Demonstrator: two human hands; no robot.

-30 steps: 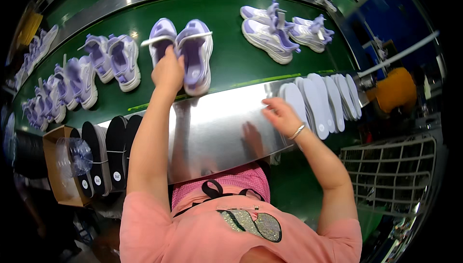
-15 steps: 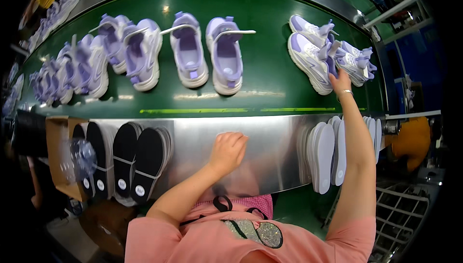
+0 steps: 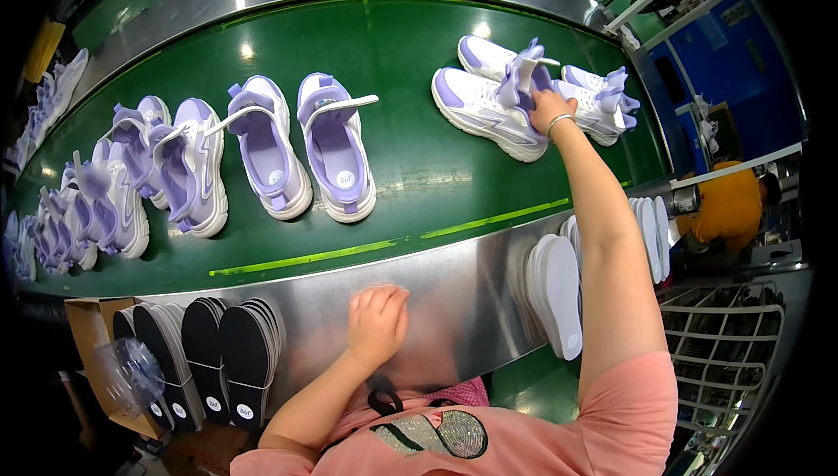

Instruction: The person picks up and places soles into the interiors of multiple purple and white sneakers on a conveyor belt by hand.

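Note:
My right hand (image 3: 552,109) is closed on the heel collar of a white and lavender sneaker (image 3: 489,109), its fingers partly hidden by the shoe. That sneaker's mate (image 3: 483,55) lies just behind it, toe to the left. My left hand (image 3: 377,323) hovers or rests over the metal ledge (image 3: 445,319), back upward, fingers bent and together; nothing shows in it. Left of the gripped shoe, a pair of sneakers (image 3: 336,157) stands heels toward me, tongue straps pulled aside and pale linings showing.
More sneakers (image 3: 192,166) line the green belt (image 3: 393,48) at left; another pair (image 3: 598,105) stands beyond my right hand. Black insoles (image 3: 249,349) in tied stacks sit at the ledge's left beside a cardboard box (image 3: 87,336). Grey insoles (image 3: 559,293) and a wire rack (image 3: 716,354) are at right.
The sneakers on the belt have shifted left and my right hand has moved left with the gripped one. The whole view has also turned somewhat. My left hand stays over the ledge.

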